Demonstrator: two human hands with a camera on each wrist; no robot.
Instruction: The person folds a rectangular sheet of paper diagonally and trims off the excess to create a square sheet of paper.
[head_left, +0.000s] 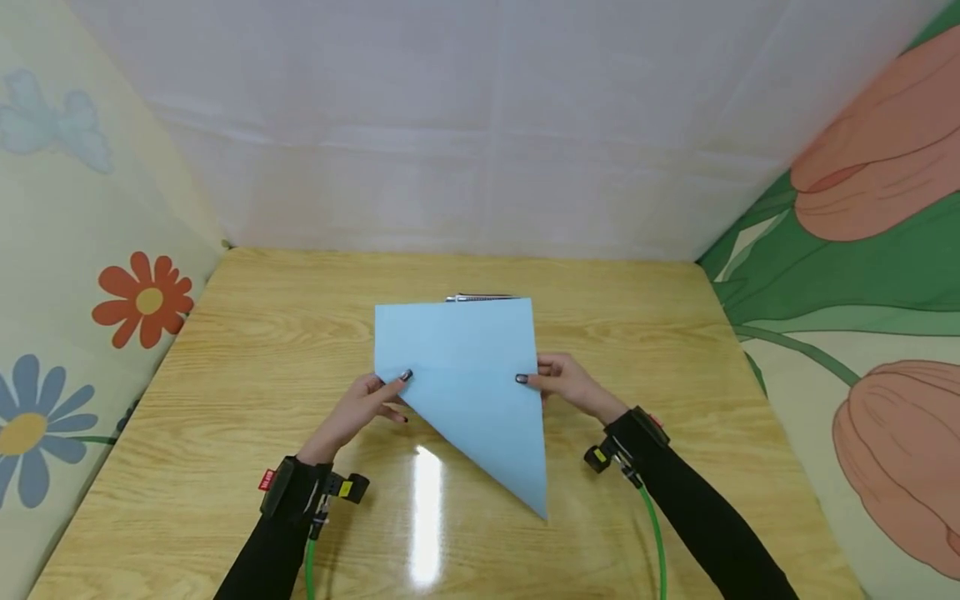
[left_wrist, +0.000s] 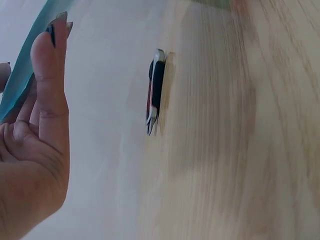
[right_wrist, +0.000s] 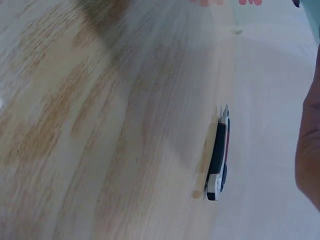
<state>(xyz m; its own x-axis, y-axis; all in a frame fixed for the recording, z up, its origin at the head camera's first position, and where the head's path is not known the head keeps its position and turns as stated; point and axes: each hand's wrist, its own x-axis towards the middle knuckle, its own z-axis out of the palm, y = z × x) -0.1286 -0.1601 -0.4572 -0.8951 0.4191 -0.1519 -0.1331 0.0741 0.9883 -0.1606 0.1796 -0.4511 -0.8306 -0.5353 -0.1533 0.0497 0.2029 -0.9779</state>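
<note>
A light blue sheet of paper [head_left: 465,367] is held up over the table between both hands, its lower edge slanting down to a point at the right. My left hand [head_left: 367,404] pinches the left edge, thumb on the near face. At the right edge, my right hand [head_left: 573,383] pinches the sheet with its thumb in front and fingers behind. The left wrist view shows the left hand [left_wrist: 40,135] with a strip of the paper [left_wrist: 25,65]. Only part of the right hand [right_wrist: 310,145] appears in the right wrist view.
A slim black and silver object [head_left: 480,297], mostly hidden by the paper in the head view, lies on the wooden table [head_left: 285,333]. It is seen whole as a tool-like object [left_wrist: 156,85] in the left wrist view. A white cloth [head_left: 450,167] hangs behind.
</note>
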